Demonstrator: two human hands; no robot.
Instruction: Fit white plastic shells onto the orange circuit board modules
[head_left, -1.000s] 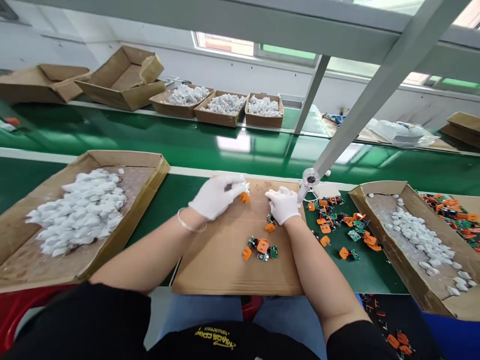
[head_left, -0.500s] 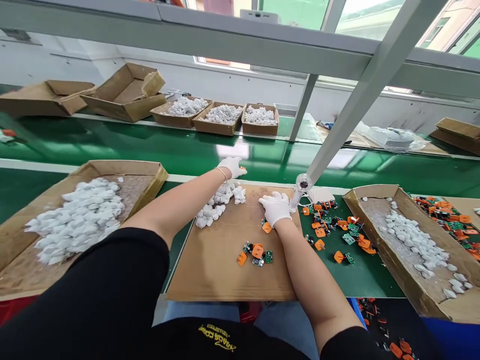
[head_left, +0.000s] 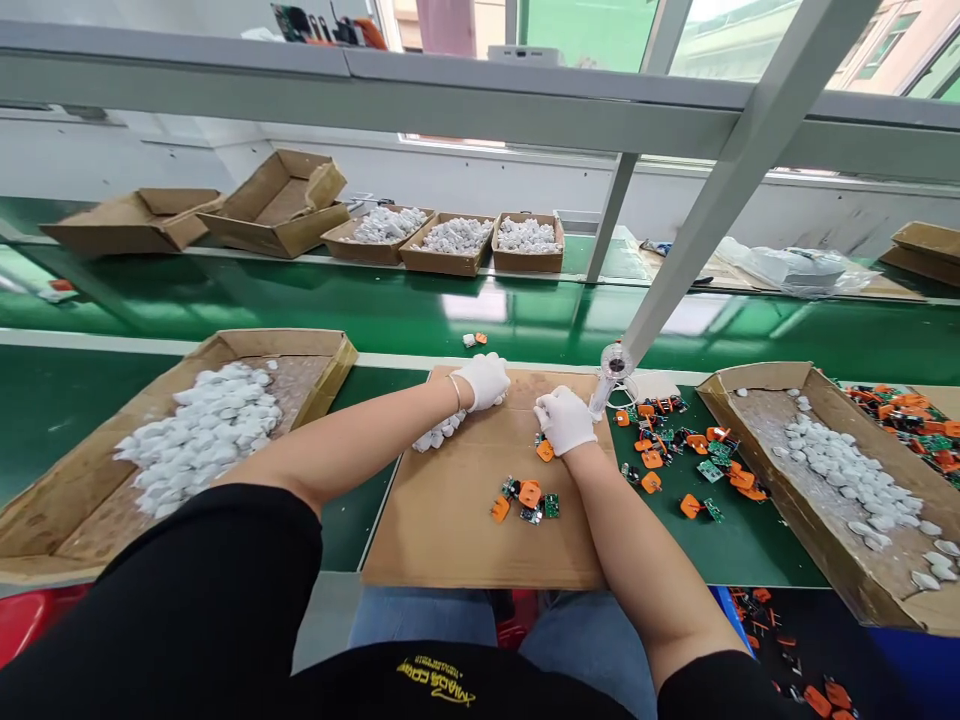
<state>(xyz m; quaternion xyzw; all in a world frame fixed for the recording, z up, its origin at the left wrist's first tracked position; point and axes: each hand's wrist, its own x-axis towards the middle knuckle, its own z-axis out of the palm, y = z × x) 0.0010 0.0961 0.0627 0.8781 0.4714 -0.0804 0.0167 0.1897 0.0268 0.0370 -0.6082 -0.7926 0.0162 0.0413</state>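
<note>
My gloved left hand (head_left: 484,382) is over the far left of the cardboard sheet (head_left: 480,545), its fingers curled down and covering part of a pile of white lumpy pieces (head_left: 441,432). What it grips, if anything, is hidden. My gloved right hand (head_left: 566,420) rests at the sheet's right side with the fingers folded in; its contents cannot be made out. Just below its fingers lies an orange part with a small circuit board (head_left: 545,450). Nearer me is a cluster of orange parts and green boards (head_left: 529,495). A white-and-orange piece (head_left: 474,340) lies on the green belt (head_left: 390,315).
Cardboard trays of white pieces stand at left (head_left: 341,365) and right (head_left: 825,560). Loose orange-and-green board assemblies (head_left: 660,445) lie right of the sheet. A grey slanted post (head_left: 697,200) comes down near my right hand, beside a clear round-topped object (head_left: 613,370). Small boxes (head_left: 525,262) line the back.
My left hand has let go of a white-and-orange piece on the green belt and drawn back to the white pile. My right hand's fingers have curled in more. The view has shifted slightly.
</note>
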